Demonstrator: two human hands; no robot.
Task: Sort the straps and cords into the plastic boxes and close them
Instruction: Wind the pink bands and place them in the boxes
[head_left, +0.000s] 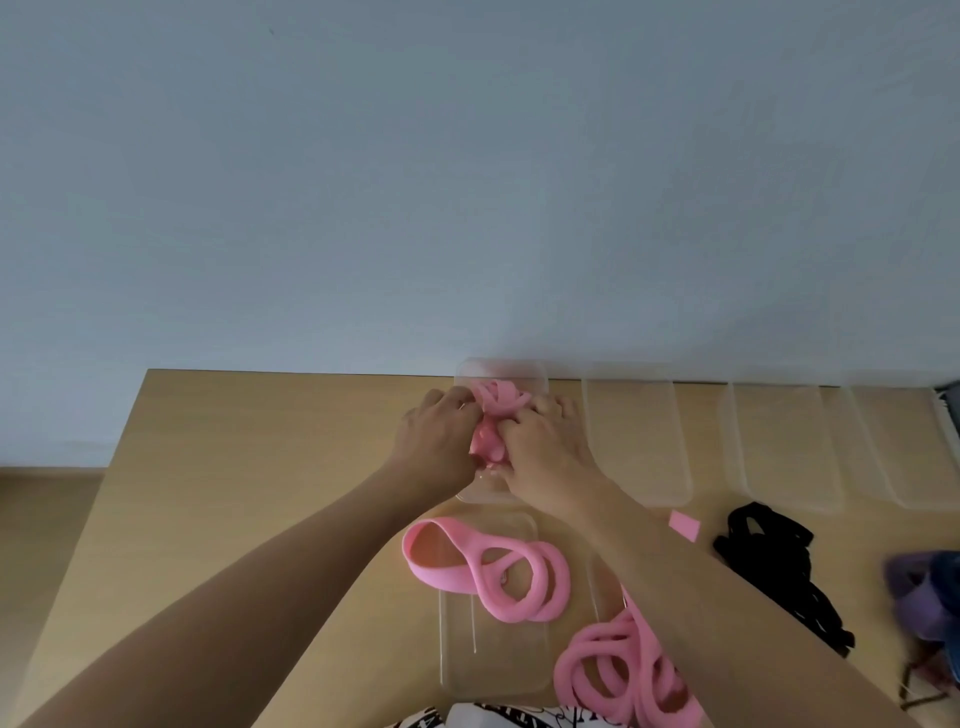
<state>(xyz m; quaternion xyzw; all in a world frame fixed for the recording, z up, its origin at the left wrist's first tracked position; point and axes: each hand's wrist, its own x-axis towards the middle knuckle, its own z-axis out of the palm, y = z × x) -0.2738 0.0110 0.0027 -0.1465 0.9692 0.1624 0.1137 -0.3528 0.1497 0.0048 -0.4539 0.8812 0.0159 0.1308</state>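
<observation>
The wooden table (234, 467) fills the lower half of the view, with a row of clear plastic boxes (636, 431) along its far edge, their long axes running near to far. In the leftmost box (501, 374) sits a bundle of pink straps (498, 402). The left hand (441, 447) and the right hand (540, 441) are close together, fingers curled round that bundle and pressing it down. Nearer lies a flat clear lid (457, 649) with a looped pink strap (483, 571) across it, lying left to right. More pink loops (618, 675) sit near right, and black straps (769, 551) farther right. The straps look soft, light and springy, so I'd gather them by the middle.
</observation>
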